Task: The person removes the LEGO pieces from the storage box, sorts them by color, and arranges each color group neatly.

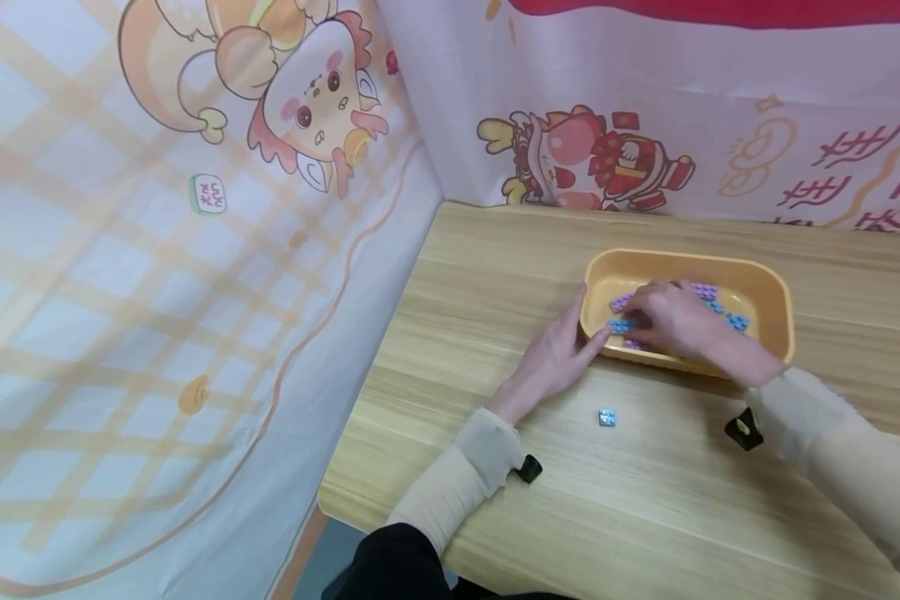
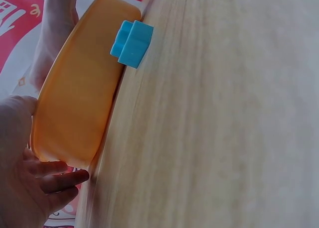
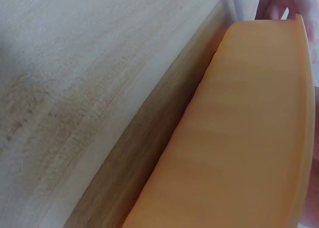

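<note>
A yellow-orange plastic tray (image 1: 776,293) holds several purple and blue toy building bricks. My left hand (image 1: 555,354) grips its left corner, thumb at the near rim and fingers along the outer end wall; the left wrist view shows those fingers (image 2: 62,180) bent against the wall. Over the tray's inside, my right hand (image 1: 671,315) reaches down, fingertips among the bricks beside a blue brick (image 1: 618,325). I cannot tell whether it pinches one. A small blue brick (image 1: 607,417) lies on the table in front of the tray, nearer to me.
The wood-grain table (image 1: 495,275) has its left edge beside my left forearm. Printed cloth (image 1: 450,100) hangs along the left and far sides. Inside the tray, more blue bricks (image 1: 737,322) lie right of my right hand, with purple bricks (image 1: 705,291) behind it.
</note>
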The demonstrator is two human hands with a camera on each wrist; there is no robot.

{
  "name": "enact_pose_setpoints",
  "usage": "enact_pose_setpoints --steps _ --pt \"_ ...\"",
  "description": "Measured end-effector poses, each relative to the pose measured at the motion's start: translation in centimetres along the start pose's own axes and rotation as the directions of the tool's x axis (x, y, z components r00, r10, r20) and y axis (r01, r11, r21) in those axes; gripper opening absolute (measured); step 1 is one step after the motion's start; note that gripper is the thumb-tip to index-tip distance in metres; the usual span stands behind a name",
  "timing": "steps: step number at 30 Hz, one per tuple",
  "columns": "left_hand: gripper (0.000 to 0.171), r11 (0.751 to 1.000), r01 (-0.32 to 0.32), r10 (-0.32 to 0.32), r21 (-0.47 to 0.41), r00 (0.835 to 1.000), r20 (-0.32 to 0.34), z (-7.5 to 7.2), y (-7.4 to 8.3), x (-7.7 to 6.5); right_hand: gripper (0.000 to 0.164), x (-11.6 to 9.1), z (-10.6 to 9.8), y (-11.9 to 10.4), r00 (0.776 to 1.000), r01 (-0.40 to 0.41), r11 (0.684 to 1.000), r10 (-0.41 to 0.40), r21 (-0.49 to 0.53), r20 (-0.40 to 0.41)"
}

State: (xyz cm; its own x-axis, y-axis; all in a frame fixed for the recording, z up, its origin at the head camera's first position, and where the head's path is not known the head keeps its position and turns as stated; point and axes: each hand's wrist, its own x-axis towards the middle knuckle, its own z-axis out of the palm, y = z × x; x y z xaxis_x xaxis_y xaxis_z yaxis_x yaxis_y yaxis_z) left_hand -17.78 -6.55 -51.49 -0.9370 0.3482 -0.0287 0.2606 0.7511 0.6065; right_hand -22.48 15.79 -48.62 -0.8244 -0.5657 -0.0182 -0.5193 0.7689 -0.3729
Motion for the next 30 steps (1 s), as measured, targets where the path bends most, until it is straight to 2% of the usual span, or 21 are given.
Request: enact_pose_setpoints --steps 8,18,30 --pt "0.085 1.0 -0.009 0.009 0.0 1.0 0.0 0.2 0.1 0.0 0.024 -0.3 -0.1 0.2 1.0 -0.019 0.999 0.019 0.026 -0.003" --pt "0.084 1.0 -0.022 0.021 -0.016 1.0 -0.02 0.0 -0.2 -0.2 0.028 -2.5 -2.1 0.2 0.99 0.033 0.998 -0.024 0.058 -0.142" --pt "0.083 0.999 -0.022 0.021 -0.025 0.999 -0.026 0.3 -0.2 0.0 0.023 -4.9 -3.1 0.0 0.984 0.017 0.996 -0.001 0.087 -0.178"
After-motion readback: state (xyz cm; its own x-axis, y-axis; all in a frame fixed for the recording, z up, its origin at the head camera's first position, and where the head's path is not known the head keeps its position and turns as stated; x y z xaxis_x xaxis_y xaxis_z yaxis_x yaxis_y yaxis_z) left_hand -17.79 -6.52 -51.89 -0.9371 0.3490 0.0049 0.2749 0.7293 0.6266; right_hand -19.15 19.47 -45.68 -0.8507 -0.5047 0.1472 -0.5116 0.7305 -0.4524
